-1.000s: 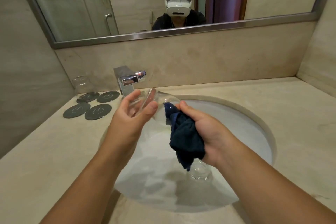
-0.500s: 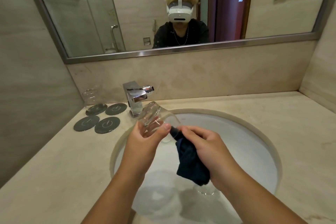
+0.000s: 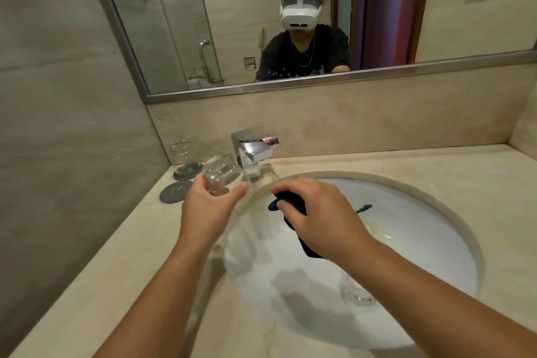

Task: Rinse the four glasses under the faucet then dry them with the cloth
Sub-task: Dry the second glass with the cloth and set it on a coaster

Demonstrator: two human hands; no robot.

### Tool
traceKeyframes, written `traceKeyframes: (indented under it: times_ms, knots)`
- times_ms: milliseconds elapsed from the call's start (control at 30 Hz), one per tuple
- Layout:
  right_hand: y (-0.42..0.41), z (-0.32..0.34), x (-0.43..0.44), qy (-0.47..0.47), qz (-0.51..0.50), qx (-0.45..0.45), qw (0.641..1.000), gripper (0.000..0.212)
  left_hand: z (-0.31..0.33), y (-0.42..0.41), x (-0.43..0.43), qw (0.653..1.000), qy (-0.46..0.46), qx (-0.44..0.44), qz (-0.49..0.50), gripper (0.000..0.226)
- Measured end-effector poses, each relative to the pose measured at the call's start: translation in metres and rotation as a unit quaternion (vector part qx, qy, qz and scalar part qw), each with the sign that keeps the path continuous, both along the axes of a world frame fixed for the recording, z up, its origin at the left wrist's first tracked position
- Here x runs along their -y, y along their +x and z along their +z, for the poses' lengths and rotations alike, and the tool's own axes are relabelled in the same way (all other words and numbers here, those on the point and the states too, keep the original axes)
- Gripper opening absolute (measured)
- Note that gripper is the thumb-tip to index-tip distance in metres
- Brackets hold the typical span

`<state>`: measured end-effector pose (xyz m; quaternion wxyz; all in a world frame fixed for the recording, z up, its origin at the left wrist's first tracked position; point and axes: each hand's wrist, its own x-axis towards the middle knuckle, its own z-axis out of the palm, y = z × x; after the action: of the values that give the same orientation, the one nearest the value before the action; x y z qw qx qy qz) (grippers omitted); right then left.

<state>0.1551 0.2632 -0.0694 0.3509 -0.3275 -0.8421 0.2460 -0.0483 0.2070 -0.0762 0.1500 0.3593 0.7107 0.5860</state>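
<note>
My left hand grips a clear glass, held upside down above the counter just left of the chrome faucet. My right hand holds a dark blue cloth over the white sink basin, apart from the glass. A second glass stands on a grey coaster at the back left corner. Another glass lies in the basin beneath my right forearm. No water runs from the faucet.
Grey round coasters lie on the beige stone counter left of the faucet. A wall closes off the left side and a mirror hangs behind. The counter stretches right of the basin.
My left hand has carried the glass left, away from the cloth and toward the coasters. My right hand with the cloth stayed over the basin. The view tilted upward.
</note>
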Motion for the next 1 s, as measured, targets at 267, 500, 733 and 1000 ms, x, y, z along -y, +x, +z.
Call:
traceKeyframes:
  times_ms: [267,500,733,1000]
  knots:
    - [-0.042,0.005,-0.008,0.039,0.021,0.053,0.998,0.018,-0.005,-0.055,-0.028,0.997,-0.031,-0.041,0.058,0.05]
    - [-0.064,-0.013,-0.033,0.028,0.025,0.072,0.997,0.016,-0.01,-0.104,-0.081,0.991,-0.07,-0.089,0.067,0.05]
    - [-0.065,-0.03,-0.052,0.012,0.017,0.095,0.995,0.017,-0.017,-0.125,-0.119,0.991,-0.083,-0.084,0.056,0.066]
    - [-0.064,-0.037,-0.06,0.0,0.014,0.097,0.995,0.018,-0.028,-0.135,-0.13,0.989,-0.11,-0.078,0.062,0.064]
